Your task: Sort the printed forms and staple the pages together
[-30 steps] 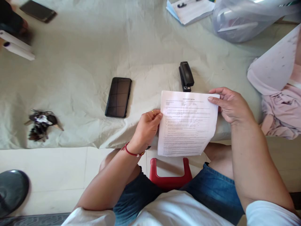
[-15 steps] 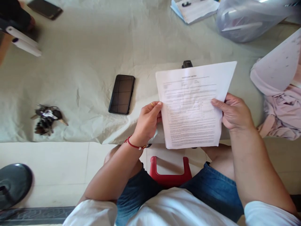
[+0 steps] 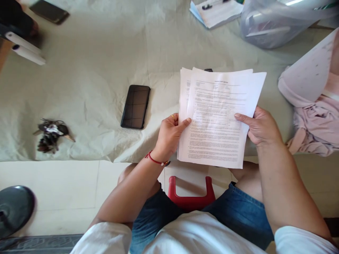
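Several printed paper sheets are fanned slightly apart in front of me, above the table's near edge. My left hand grips their left edge, thumb on top; a red thread bracelet sits on that wrist. My right hand pinches their right edge. A black stapler lies behind the sheets, almost wholly hidden, only its top end showing.
A black phone and a key bunch lie on the cloth-covered table. Another phone, papers and a plastic bag sit at the far side. A person in pink sits right. A red stool is under me.
The sheets rose from the table edge and covered the stapler. They have now fanned apart into several offset pages, and my left thumb has slid onto the front sheet.
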Tool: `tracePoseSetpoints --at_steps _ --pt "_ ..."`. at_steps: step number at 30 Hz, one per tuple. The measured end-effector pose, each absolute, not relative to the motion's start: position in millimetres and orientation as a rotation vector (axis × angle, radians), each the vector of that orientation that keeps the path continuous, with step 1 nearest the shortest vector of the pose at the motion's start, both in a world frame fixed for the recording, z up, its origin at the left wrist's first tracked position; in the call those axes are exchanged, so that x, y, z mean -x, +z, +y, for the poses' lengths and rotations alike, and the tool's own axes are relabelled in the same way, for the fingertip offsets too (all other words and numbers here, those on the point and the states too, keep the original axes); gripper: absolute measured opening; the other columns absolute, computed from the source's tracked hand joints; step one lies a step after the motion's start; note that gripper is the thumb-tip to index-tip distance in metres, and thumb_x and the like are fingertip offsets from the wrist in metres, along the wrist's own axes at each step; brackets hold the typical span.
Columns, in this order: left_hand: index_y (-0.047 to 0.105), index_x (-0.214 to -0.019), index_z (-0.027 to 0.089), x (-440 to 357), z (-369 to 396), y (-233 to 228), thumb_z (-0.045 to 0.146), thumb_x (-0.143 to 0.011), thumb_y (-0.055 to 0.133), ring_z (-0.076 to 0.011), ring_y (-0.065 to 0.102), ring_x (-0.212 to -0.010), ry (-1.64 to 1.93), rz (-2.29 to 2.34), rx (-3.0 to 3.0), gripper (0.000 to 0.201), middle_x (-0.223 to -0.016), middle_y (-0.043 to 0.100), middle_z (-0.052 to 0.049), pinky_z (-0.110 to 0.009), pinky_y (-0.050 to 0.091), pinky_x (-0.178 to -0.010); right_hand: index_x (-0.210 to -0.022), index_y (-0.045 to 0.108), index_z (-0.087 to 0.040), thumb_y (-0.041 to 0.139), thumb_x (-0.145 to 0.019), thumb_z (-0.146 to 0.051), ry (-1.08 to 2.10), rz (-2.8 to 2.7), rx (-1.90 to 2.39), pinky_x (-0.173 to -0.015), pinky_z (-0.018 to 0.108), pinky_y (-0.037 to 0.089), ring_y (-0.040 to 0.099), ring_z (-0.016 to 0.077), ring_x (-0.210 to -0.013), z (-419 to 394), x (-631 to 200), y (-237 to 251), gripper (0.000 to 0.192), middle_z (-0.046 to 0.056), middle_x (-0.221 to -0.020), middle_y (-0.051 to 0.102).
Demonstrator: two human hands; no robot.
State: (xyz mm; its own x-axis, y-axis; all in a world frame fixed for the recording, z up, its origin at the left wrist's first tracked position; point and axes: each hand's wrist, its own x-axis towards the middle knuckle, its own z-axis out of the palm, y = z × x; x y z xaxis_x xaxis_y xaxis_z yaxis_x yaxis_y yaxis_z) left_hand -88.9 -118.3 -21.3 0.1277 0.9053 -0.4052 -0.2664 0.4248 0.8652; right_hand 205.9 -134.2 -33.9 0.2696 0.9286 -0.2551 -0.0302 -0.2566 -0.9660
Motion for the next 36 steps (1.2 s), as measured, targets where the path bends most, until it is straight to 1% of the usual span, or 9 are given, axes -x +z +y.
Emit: tracePoseSetpoints --at_steps 4,6,10,16,19,22,26,29,36 --pt "0.068 -0.077 0.021 88 -117 -23 0.048 -0.091 0.091 -0.0133 0.059 -0.068 0.928 1.192 -0.790 0.038 -0.075 0.068 0.000 -0.028 0.048 -0.063 -0.108 0.087 -0.030 0.108 -0.070 -0.045 1.034 -0.919 1.614 -0.121 0.063 0.063 0.082 0.0367 -0.124 -136 -216 -41 0.046 0.004 -0.126 0.088" --pt "0.072 -0.080 0.020 88 -117 -24 0.045 -0.092 0.088 -0.0142 0.060 -0.070 0.910 1.192 -0.810 0.031 -0.077 0.070 -0.001 -0.028 0.047 -0.064 -0.105 0.088 -0.030 0.105 -0.075 -0.043 0.974 -0.947 1.648 -0.117 0.061 0.065 0.082 0.0363 -0.120 -136 -220 -42 0.036 0.004 -0.122 0.088" --pt "0.078 -0.088 0.020 88 -117 -24 0.041 -0.090 0.086 -0.0169 0.065 -0.077 0.885 1.189 -0.821 0.023 -0.084 0.075 -0.003 -0.030 0.050 -0.069 -0.098 0.089 -0.029 0.096 -0.083 -0.032 0.873 -0.958 1.678 -0.107 0.049 0.065 0.080 0.0313 -0.108 -135 -225 -39 0.017 0.005 -0.113 0.089" --pt "0.069 -0.078 0.020 86 -115 -25 0.035 -0.088 0.087 -0.0136 0.062 -0.074 0.990 1.124 -0.741 0.025 -0.080 0.069 -0.001 -0.027 0.052 -0.070 -0.093 0.090 -0.024 0.091 -0.075 -0.023 0.717 -0.809 1.627 -0.087 0.038 0.064 0.075 0.0215 -0.085 -128 -241 -35 0.018 0.006 -0.102 0.088" --pt "0.064 -0.075 0.021 86 -115 -25 0.032 -0.086 0.086 -0.0127 0.060 -0.071 1.011 1.131 -0.731 0.027 -0.076 0.065 0.001 -0.026 0.052 -0.068 -0.087 0.089 -0.023 0.092 -0.062 -0.024 0.649 -0.742 1.553 -0.079 0.039 0.066 0.074 0.0208 -0.078 -122 -249 -37 0.025 0.004 -0.092 0.087" --pt "0.065 -0.076 0.021 86 -115 -26 0.028 -0.082 0.084 -0.0132 0.063 -0.073 1.011 1.151 -0.704 0.021 -0.079 0.068 0.000 -0.026 0.051 -0.067 -0.084 0.090 -0.025 0.098 -0.052 -0.029 0.661 -0.720 1.512 -0.076 0.039 0.068 0.074 0.0202 -0.075 -121 -249 -36 0.034 0.001 -0.089 0.087" --pt "0.070 -0.082 0.021 86 -115 -29 0.026 -0.078 0.084 -0.0156 0.068 -0.078 1.030 1.143 -0.712 0.016 -0.086 0.075 -0.001 -0.028 0.056 -0.072 -0.092 0.091 -0.025 0.114 -0.040 -0.040 0.899 -0.721 1.511 -0.088 0.041 0.072 0.080 0.0218 -0.085 -125 -242 -25 0.059 0.002 -0.100 0.090" --pt "0.070 -0.088 0.022 86 -115 -32 0.031 -0.077 0.091 -0.0174 0.072 -0.082 1.055 1.128 -0.714 0.026 -0.092 0.079 -0.002 -0.031 0.061 -0.077 -0.102 0.091 -0.025 0.118 -0.037 -0.043 1.160 -0.732 1.567 -0.095 0.038 0.072 0.084 0.0221 -0.094 -130 -236 -18 0.072 0.004 -0.111 0.091" --pt "0.068 -0.093 0.022 85 -114 -34 0.037 -0.075 0.100 -0.0213 0.078 -0.092 1.063 1.107 -0.712 0.040 -0.103 0.085 -0.005 -0.037 0.067 -0.088 -0.102 0.092 -0.026 0.119 -0.035 -0.045 1.256 -0.729 1.619 -0.083 0.031 0.072 0.084 0.0211 -0.091 -131 -229 -15 0.075 0.003 -0.107 0.091"
